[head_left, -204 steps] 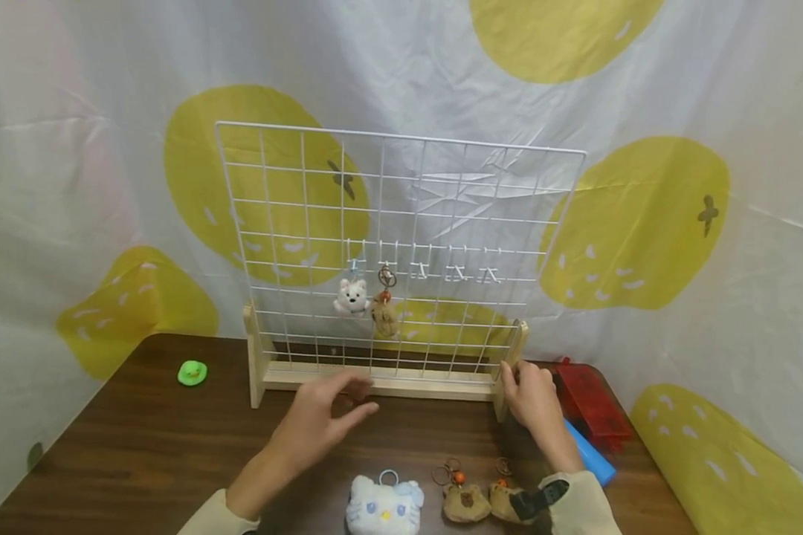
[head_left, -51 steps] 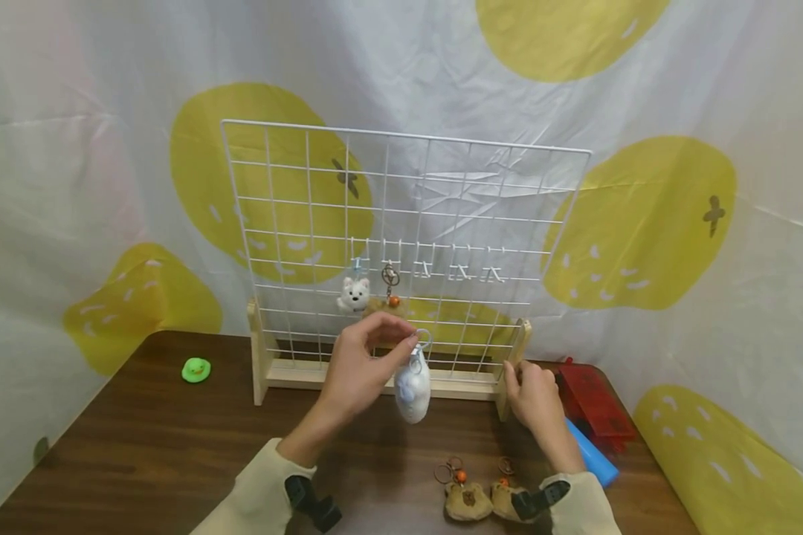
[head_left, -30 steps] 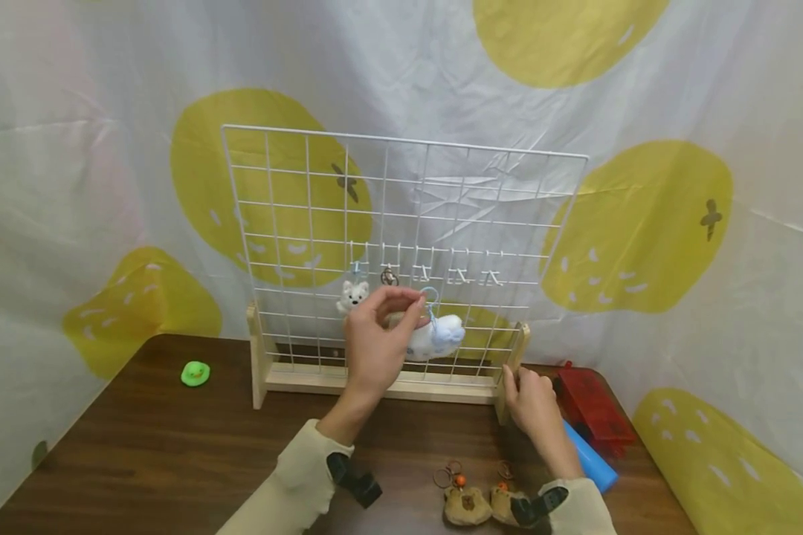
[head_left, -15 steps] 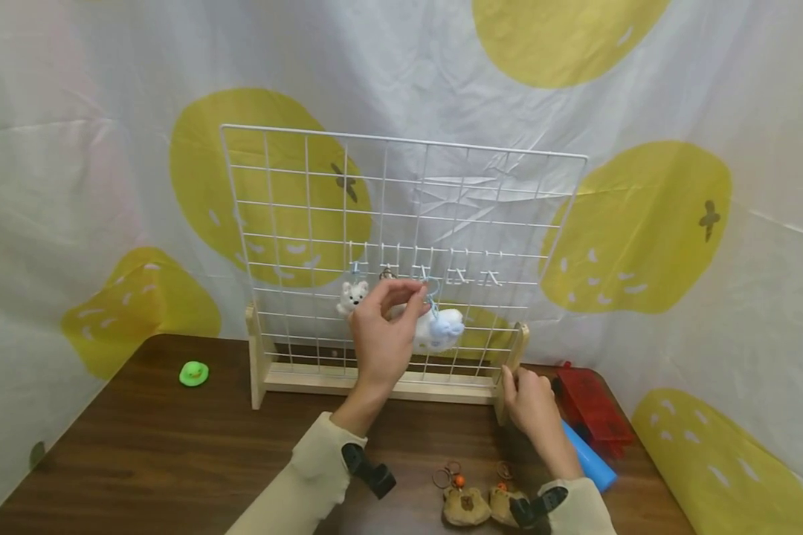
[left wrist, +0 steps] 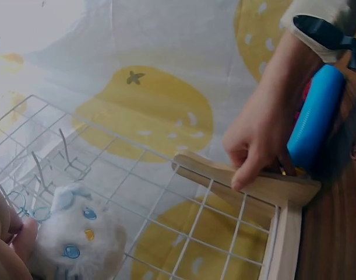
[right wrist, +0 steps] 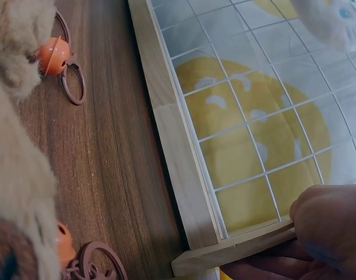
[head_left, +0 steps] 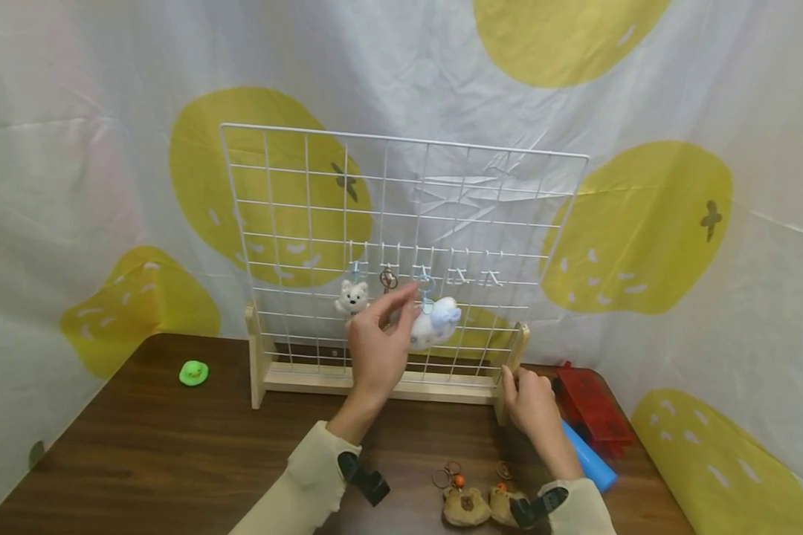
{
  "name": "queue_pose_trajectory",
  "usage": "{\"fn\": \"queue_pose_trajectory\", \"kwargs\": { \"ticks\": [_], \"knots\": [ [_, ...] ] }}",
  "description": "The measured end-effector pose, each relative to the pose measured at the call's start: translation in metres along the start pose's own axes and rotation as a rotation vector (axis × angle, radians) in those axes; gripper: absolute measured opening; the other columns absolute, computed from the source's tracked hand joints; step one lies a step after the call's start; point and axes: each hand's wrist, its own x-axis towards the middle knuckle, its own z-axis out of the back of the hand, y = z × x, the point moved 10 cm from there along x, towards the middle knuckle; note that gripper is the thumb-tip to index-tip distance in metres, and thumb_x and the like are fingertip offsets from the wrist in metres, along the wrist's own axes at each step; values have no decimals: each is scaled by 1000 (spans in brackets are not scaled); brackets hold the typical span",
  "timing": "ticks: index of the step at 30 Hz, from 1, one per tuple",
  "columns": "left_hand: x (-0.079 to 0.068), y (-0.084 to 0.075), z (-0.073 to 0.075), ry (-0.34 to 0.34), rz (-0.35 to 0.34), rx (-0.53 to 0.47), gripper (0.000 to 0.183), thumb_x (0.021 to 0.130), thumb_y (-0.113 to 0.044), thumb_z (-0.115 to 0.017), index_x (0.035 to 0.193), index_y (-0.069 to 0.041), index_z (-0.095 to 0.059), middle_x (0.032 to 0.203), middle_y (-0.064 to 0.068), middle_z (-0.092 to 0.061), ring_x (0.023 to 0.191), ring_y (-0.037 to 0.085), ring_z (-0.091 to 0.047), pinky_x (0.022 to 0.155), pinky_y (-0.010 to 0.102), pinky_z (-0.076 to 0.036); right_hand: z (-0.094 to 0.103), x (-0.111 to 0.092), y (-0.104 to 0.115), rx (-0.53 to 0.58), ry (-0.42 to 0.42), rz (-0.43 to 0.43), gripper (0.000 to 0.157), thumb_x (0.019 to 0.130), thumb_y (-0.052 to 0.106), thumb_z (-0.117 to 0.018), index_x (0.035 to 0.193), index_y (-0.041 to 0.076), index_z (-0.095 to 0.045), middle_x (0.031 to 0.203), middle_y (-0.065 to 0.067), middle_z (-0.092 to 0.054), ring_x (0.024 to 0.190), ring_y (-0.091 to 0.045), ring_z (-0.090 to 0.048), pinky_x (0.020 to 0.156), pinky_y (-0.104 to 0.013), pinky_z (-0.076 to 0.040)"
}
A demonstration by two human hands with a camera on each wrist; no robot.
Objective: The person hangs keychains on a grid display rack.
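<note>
A white cat plush keychain (head_left: 436, 323) with a blue bow hangs by its pale blue ring (head_left: 426, 283) at the third hook on the white wire grid (head_left: 401, 178). Close beside that ring is my left hand (head_left: 379, 345), its index fingertip and thumb slightly parted. The left wrist view shows the plush's face (left wrist: 78, 239) right by the fingertips. My right hand (head_left: 531, 401) grips the right wooden upright (head_left: 520, 343) of the stand; in the right wrist view its fingers (right wrist: 326, 221) wrap the wood. A white dog plush (head_left: 354, 296) hangs from the first hook.
A brown keychain ring (head_left: 389, 279) hangs at the second hook, its plush mostly hidden. Two brown plush keychains (head_left: 466, 507) lie at the table's front. Right of the stand are a blue cylinder (head_left: 589, 457) and red box (head_left: 595, 409); left, a green duck toy (head_left: 193, 373).
The left hand lifted the cat plush from the table to the third hook. Since half a second ago, its fingertips have parted and shifted slightly left of the ring. The right hand stayed on the upright.
</note>
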Motion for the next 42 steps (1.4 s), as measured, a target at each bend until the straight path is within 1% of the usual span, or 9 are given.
{"fn": "queue_pose_trajectory", "kwargs": {
  "ticks": [5, 9, 15, 19, 24, 28, 31, 34, 42],
  "knots": [
    [-11, -8, 8, 17, -107, 70, 24, 101, 3, -71, 123, -3, -79, 135, 12, -76, 124, 24, -75, 92, 25, -63, 2, 0, 2, 2, -7, 6, 45, 109, 21, -64, 67, 5, -60, 63, -19, -64, 68, -47, -70, 63, -63, -56],
    [-21, -19, 15, 16, -215, 77, 23, 100, 7, -69, 119, -1, -78, 133, 14, -77, 127, 27, -74, 94, 29, -64, 2, -1, 3, -2, -4, -2, 45, 110, 21, -63, 69, 4, -61, 63, -19, -65, 69, -47, -71, 64, -63, -56],
    [-39, -20, 28, 6, -261, 105, 20, 97, 9, -68, 110, -4, -76, 112, 11, -78, 103, 24, -76, 82, 29, -68, 2, -2, 2, 3, -7, -8, 44, 109, 22, -62, 69, 3, -62, 65, -20, -66, 68, -47, -71, 62, -63, -57],
    [-55, -12, 27, 67, -259, 136, 21, 97, 10, -67, 106, -7, -76, 105, 7, -76, 94, 19, -75, 79, 28, -67, 2, -1, 1, 6, -4, -14, 44, 110, 22, -62, 71, 3, -63, 67, -22, -68, 69, -47, -72, 63, -63, -57],
    [-74, 4, 18, 192, -232, 156, 27, 95, 11, -68, 105, -12, -76, 102, 4, -76, 93, 17, -75, 80, 29, -67, 0, 0, 0, 3, 4, -22, 43, 110, 22, -62, 71, 3, -64, 67, -22, -69, 70, -47, -72, 64, -63, -57],
    [-87, 28, 10, 322, -99, 182, 23, 95, 8, -69, 106, -11, -76, 104, 4, -78, 93, 17, -76, 81, 29, -67, -1, -1, -2, 1, 7, -30, 44, 110, 24, -62, 72, 3, -64, 69, -23, -70, 71, -48, -73, 64, -63, -57],
    [-101, 51, 0, 462, 30, 180, 16, 99, 4, -69, 110, -8, -75, 109, 5, -79, 96, 19, -77, 84, 27, -67, -1, -1, -2, 1, 9, -35, 44, 110, 25, -62, 72, 3, -64, 70, -23, -70, 72, -48, -73, 63, -63, -58],
    [-119, 72, -11, 613, 109, 206, 12, 102, -2, -68, 111, -7, -74, 109, 7, -79, 96, 17, -77, 83, 23, -65, 0, -1, -2, 0, 10, -39, 44, 111, 25, -61, 72, 3, -64, 70, -23, -69, 71, -48, -73, 63, -63, -58],
    [-166, 113, -34, 969, 211, 392, 19, 97, -13, -80, 114, -6, -76, 105, 2, -80, 90, 1, -70, 83, 16, -60, 0, -1, 1, -2, 5, -36, 43, 110, 23, -62, 73, 2, -65, 70, -23, -69, 72, -49, -73, 64, -64, -57]
  ]
}}
